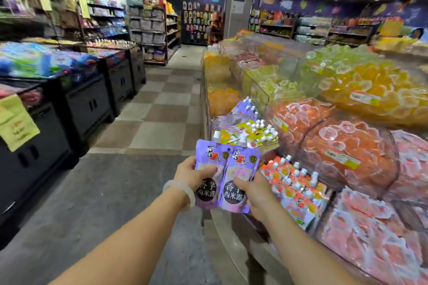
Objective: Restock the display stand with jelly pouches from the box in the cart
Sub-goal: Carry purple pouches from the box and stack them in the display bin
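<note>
Two purple jelly pouches with white caps are held upright, side by side, in front of me. My left hand (188, 172) grips the left purple pouch (206, 162) by its edge. My right hand (254, 192) grips the right purple pouch (240, 169) from its right side. Just beyond them, the display stand (222, 227) holds rows of pouches in clear bins: purple ones (245, 107) furthest, yellow ones (245, 133) in the middle, orange-red ones (294, 183) nearest. The cart and box are out of view.
Clear bins of jelly cups (347, 146) in orange, yellow and pink fill the stand to the right. A checkered aisle floor (162, 99) runs ahead. Black display tables (85, 104) with packaged goods line the left side, and shelves stand further back.
</note>
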`<state>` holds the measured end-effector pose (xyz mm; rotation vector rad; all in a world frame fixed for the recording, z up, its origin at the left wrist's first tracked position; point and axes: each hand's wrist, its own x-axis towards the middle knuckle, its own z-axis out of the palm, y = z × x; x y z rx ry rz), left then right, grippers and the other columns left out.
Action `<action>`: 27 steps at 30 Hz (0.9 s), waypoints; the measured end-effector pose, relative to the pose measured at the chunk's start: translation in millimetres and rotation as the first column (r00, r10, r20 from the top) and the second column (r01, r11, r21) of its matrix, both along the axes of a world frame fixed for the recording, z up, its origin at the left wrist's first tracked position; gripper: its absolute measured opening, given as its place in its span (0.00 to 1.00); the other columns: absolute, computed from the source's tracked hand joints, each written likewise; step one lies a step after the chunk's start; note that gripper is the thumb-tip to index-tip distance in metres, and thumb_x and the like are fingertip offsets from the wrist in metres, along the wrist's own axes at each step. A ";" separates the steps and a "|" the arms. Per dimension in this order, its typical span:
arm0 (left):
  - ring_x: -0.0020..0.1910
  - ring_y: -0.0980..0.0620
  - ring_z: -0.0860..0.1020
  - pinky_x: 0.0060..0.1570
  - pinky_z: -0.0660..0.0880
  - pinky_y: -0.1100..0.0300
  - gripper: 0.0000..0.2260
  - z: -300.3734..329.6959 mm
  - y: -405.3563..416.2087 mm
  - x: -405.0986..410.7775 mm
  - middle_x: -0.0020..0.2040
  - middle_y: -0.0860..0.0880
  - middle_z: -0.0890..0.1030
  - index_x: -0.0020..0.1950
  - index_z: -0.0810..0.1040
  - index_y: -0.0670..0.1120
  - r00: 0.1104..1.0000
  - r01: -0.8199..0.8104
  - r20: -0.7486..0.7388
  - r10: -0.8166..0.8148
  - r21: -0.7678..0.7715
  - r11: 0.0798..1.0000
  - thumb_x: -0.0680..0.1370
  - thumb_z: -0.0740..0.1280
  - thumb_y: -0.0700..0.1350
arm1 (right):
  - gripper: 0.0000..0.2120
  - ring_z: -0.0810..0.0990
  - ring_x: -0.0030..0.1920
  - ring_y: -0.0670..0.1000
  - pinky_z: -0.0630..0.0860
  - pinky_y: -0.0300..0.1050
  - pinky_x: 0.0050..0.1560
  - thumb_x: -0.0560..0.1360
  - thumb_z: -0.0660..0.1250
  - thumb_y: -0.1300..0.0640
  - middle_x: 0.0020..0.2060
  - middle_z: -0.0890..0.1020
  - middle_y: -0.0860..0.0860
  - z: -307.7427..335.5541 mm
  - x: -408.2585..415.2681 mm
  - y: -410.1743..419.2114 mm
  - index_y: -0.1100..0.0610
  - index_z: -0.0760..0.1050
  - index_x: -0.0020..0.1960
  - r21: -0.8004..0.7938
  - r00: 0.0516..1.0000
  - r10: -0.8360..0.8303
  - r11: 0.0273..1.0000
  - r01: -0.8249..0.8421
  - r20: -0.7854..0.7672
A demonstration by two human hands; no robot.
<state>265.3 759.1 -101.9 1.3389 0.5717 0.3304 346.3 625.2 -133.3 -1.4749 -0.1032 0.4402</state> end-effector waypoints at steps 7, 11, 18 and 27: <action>0.37 0.47 0.79 0.39 0.78 0.54 0.08 15.7 125.9 79.0 0.44 0.43 0.82 0.47 0.78 0.44 0.996 0.075 -0.039 -0.074 0.033 0.997 0.72 0.73 0.38 | 0.12 0.80 0.37 0.51 0.78 0.44 0.39 0.73 0.65 0.73 0.39 0.82 0.53 7.8 64.6 121.5 0.57 0.77 0.47 0.004 0.998 -0.069 0.998 0.069 0.001; 0.38 0.41 0.80 0.36 0.76 0.33 0.08 14.7 165.5 128.8 0.42 0.44 0.82 0.48 0.77 0.47 0.987 0.127 -0.099 -0.128 -0.015 0.992 0.72 0.73 0.42 | 0.11 0.82 0.43 0.54 0.79 0.47 0.46 0.72 0.67 0.69 0.46 0.84 0.56 8.3 112.6 159.1 0.57 0.77 0.51 -0.053 0.994 -0.110 0.992 0.111 0.018; 0.39 0.45 0.80 0.45 0.79 0.46 0.08 3.8 235.9 249.8 0.44 0.42 0.83 0.46 0.78 0.46 0.992 0.121 -0.032 -0.120 0.020 0.992 0.71 0.74 0.39 | 0.14 0.80 0.41 0.52 0.77 0.42 0.41 0.74 0.64 0.71 0.47 0.81 0.57 7.9 223.4 227.7 0.61 0.75 0.58 -0.034 0.988 -0.142 0.989 0.144 0.058; 0.37 0.45 0.80 0.37 0.79 0.52 0.07 22.6 301.0 437.6 0.42 0.44 0.82 0.44 0.77 0.48 0.977 0.212 -0.027 -0.211 0.060 0.975 0.72 0.73 0.38 | 0.23 0.75 0.61 0.55 0.74 0.52 0.60 0.74 0.68 0.58 0.63 0.75 0.55 31.7 391.4 295.3 0.59 0.66 0.67 -0.026 0.972 -0.233 0.972 0.234 0.026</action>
